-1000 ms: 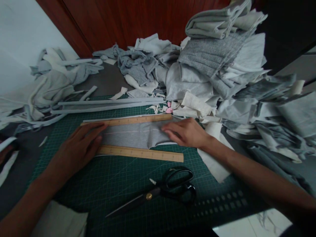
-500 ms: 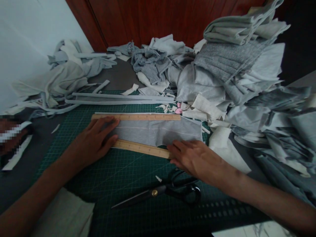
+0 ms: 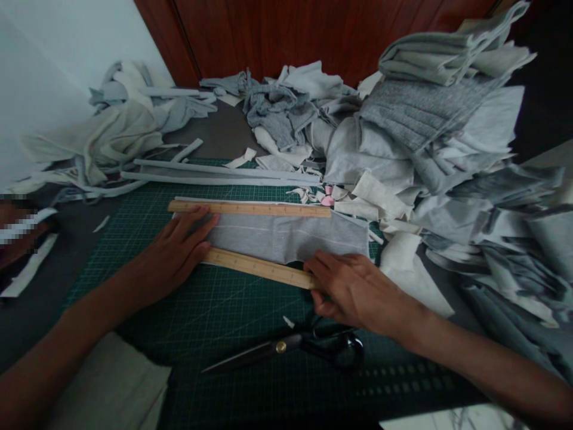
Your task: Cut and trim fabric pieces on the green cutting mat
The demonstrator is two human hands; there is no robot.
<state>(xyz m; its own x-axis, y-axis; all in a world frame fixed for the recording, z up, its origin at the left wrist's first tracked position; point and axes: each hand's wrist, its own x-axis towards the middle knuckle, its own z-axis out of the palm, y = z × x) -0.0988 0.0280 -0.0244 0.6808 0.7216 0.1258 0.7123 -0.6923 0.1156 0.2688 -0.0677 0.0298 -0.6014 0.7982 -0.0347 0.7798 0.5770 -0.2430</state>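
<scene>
A strip of grey knit fabric (image 3: 255, 234), marked with a faint pale line, lies on the green cutting mat (image 3: 250, 322). Along its far edge rests one wooden ruler (image 3: 268, 209). A second wooden ruler (image 3: 257, 266) slants across its near edge. My left hand (image 3: 179, 248) presses flat on the fabric's left end, fingers spread; fingertips touch the far ruler and the thumb is at the near ruler's left end. My right hand (image 3: 353, 289) is closed on the near ruler's right end, thumb below. Black-handled scissors (image 3: 286, 345) lie on the mat just below.
Grey cloth scraps (image 3: 277, 113) and a tall stack of folded fabric (image 3: 412, 107) crowd the back and right. Long fabric strips (image 3: 224, 174) lie across the mat's far side. A pale cloth piece (image 3: 111, 382) sits near my left forearm. A blurred-out patch (image 3: 18, 233) is far left.
The view has shifted slightly. My right thumb has curled in closer under the end of the near ruler. The left hand stays on the fabric; the scissors have not moved.
</scene>
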